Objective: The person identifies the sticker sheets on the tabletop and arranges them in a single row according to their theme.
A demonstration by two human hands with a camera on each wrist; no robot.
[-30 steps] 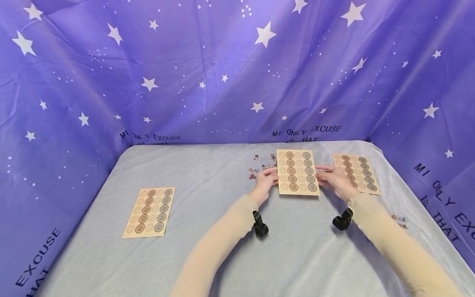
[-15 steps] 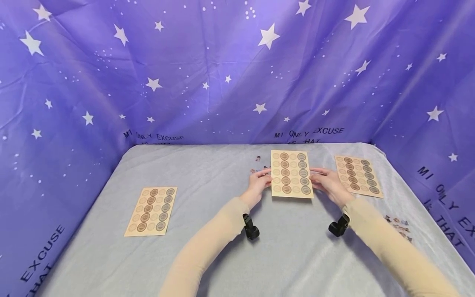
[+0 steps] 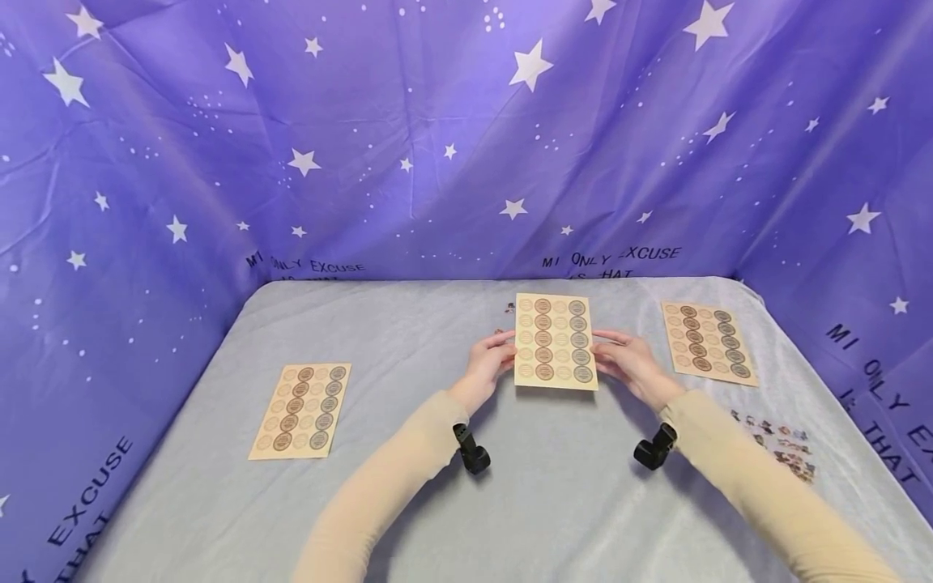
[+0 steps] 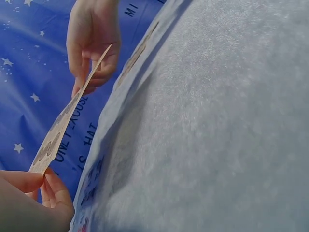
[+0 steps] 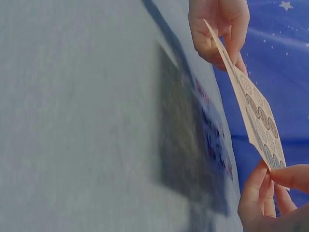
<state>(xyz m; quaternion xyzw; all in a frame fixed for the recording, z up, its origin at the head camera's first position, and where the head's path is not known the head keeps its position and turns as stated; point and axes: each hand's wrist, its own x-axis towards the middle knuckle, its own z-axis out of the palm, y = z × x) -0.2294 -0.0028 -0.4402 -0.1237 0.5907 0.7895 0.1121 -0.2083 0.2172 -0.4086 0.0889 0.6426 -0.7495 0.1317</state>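
Observation:
A tan sheet of round stickers (image 3: 556,342), printed in columns of pale, brown and grey circles, is held up over the far part of the table. My left hand (image 3: 487,368) pinches its left edge between thumb and fingers. On the opposite edge, my right hand (image 3: 636,364) pinches it the same way. From the left wrist, the sheet (image 4: 67,116) appears nearly edge-on, raised above the cloth. The right wrist view shows the sheet's printed face (image 5: 260,116) at a slant and its shadow on the table. Small colourful figure stickers (image 3: 509,308) are mostly hidden behind the sheet.
A similar sticker sheet (image 3: 300,411) lies on the left of the grey cloth (image 3: 408,340). Another sheet (image 3: 710,343) is at the back right. Several small figure stickers (image 3: 794,447) lie beside my right forearm. A purple starred curtain (image 3: 350,162) surrounds the table.
Both hands have carried the held sheet to the left, covering more of the figure stickers behind it. More stickers by my right forearm have come into view. The head view has shifted slightly.

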